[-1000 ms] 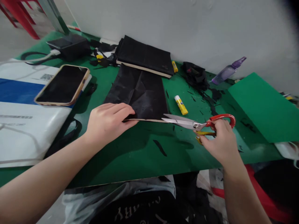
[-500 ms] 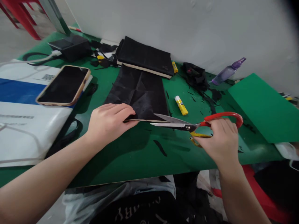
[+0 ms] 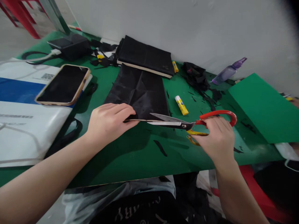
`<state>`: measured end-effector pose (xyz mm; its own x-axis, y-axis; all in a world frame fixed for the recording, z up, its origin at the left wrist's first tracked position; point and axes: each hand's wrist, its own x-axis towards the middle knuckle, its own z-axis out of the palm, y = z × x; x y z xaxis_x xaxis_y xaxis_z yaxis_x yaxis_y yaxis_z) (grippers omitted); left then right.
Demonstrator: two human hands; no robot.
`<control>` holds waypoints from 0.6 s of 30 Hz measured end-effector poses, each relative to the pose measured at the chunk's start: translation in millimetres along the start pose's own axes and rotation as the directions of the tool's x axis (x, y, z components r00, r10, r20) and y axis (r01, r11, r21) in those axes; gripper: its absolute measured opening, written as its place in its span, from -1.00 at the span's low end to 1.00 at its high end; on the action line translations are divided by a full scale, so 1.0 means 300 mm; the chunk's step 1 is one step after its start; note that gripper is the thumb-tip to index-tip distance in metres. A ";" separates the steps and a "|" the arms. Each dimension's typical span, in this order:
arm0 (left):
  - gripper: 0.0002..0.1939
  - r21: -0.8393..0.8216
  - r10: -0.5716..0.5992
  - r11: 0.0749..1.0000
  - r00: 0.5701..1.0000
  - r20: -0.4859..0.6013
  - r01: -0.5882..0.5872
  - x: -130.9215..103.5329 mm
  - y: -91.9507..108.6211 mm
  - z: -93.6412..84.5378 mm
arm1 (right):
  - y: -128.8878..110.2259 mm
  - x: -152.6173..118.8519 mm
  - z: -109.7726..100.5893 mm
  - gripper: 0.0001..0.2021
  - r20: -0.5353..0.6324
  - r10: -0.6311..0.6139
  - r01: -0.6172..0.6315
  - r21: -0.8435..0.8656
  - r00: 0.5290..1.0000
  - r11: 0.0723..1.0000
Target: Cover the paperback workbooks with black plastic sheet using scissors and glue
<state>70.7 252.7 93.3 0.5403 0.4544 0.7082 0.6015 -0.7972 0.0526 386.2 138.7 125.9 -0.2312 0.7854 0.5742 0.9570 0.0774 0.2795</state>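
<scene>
My left hand (image 3: pixel 112 119) is closed on the near left corner of a creased black sheet (image 3: pixel 144 90), thumb below and fingers on top. The sheet lies on the green table (image 3: pixel 130 155), and its far end meets a black-covered book (image 3: pixel 146 57). My right hand (image 3: pixel 219 137) is wrapped round the red and yellow handles of the scissors (image 3: pixel 184 125). Their blades point left, slightly apart, at the sheet's near right edge. Whether they touch the sheet is unclear.
A yellow glue stick (image 3: pixel 181 105) lies right of the sheet. Behind are black scraps (image 3: pixel 195 76) and a purple bottle (image 3: pixel 226 73). A green board (image 3: pixel 263 109) is at right. A phone (image 3: pixel 64 84) rests on a white bag (image 3: pixel 28 130) at left, near a black box (image 3: pixel 71 46).
My right hand and the scissors have moved slightly left, bringing the blades further along the sheet's near edge. My left hand has stayed in place.
</scene>
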 end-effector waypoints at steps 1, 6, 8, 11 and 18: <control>-0.92 0.000 0.001 1.000 1.000 -0.002 -0.001 0.000 0.000 -0.001 | -0.001 0.000 0.000 -0.82 0.006 0.001 -0.001 -0.002 1.000 1.000; -0.92 0.001 -0.010 1.000 1.000 0.007 0.010 -0.002 -0.001 -0.003 | -0.003 0.003 0.000 -0.87 0.012 -0.005 0.004 0.008 1.000 1.000; -0.91 -0.002 -0.009 1.000 1.000 0.005 0.009 -0.005 -0.002 -0.001 | -0.001 0.005 0.000 -0.87 0.013 -0.012 0.012 0.016 1.000 1.000; -0.91 -0.011 -0.008 1.000 1.000 0.010 0.008 -0.008 -0.004 0.000 | 0.001 0.008 0.001 -0.87 0.002 -0.031 0.031 0.018 1.000 0.999; -0.91 -0.013 -0.006 1.000 1.000 0.009 0.006 -0.005 -0.002 0.000 | 0.005 0.006 0.009 -0.89 -0.051 -0.048 0.048 -0.006 0.998 0.999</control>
<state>69.6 252.5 92.1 0.5419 0.4627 0.7016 0.5972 -0.7994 0.0659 387.6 141.8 125.3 -0.2854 0.7485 0.5986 0.9438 0.1109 0.3113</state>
